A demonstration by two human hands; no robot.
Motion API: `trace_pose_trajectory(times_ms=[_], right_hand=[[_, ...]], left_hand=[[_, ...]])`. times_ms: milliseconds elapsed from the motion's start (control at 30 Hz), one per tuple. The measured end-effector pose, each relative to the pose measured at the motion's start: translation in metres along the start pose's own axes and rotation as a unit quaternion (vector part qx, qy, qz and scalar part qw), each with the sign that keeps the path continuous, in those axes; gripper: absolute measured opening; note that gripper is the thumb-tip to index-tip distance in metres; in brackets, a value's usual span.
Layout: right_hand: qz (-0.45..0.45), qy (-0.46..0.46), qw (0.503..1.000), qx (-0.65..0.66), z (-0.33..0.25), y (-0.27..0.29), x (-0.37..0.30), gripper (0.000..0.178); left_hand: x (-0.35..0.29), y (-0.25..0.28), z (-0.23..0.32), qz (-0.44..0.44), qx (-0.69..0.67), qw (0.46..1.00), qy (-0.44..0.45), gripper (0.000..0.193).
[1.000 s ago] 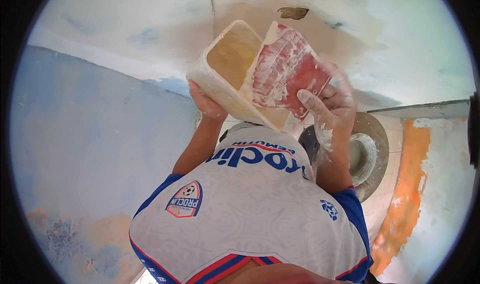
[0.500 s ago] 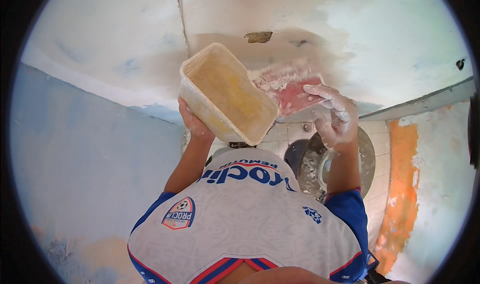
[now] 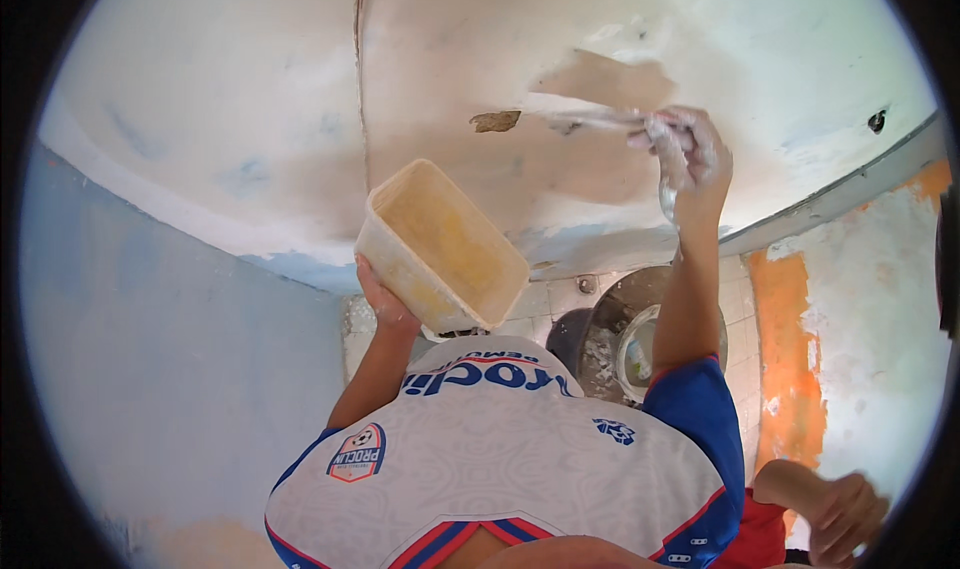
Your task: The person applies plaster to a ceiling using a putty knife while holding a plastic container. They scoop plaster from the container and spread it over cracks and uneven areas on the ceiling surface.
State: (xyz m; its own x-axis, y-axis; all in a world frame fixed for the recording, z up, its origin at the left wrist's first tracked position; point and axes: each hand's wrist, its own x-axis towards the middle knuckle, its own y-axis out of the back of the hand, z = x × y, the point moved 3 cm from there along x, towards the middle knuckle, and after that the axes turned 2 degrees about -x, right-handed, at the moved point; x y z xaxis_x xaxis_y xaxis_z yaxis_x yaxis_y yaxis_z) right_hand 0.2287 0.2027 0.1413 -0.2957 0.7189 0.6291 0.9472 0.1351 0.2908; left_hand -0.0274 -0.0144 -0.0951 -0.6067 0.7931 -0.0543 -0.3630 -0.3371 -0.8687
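Observation:
My left hand [image 3: 388,304] grips the side of a pale rectangular plastic tub [image 3: 405,277], tilted, its inside stained yellowish. My right hand [image 3: 694,157], smeared with white filler, is closed round a flat filling spreader [image 3: 595,120]. The spreader is seen nearly edge-on, its blade pointing left against or very close to the plastered wall [image 3: 440,29]; whether it touches cannot be told. Just left of its tip is a ragged brown hole [image 3: 496,122] in the wall. A brownish patch or shadow [image 3: 610,77] shows above the blade.
Below my right forearm stand a large round grey basin [image 3: 603,334], splashed white, and a dark bucket [image 3: 567,335]. A cable or crack [image 3: 361,69] runs down the wall. At lower right, another person's hand [image 3: 848,521] and red clothing [image 3: 762,539] are close beside me.
My right hand has lifted the spreader from the tub's rim up to the wall. The tub sits lower in view. Another person's hand has appeared at lower right.

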Motion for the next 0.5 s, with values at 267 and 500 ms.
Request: trace_pose_trajectory(times_ms=[267,500], right_hand=[[-0.026,-0.028,0.999,0.023,-0.019,-0.020,0.042,0.019],[0.010,-0.059,0.997,0.038,-0.008,-0.026,0.030,0.015]], left_hand=[[-0.005,0.014,-0.008,0.048,-0.040,0.996,0.063,0.073],[-0.009,0.014,-0.004,0.052,-0.010,0.996,0.069,0.072]])
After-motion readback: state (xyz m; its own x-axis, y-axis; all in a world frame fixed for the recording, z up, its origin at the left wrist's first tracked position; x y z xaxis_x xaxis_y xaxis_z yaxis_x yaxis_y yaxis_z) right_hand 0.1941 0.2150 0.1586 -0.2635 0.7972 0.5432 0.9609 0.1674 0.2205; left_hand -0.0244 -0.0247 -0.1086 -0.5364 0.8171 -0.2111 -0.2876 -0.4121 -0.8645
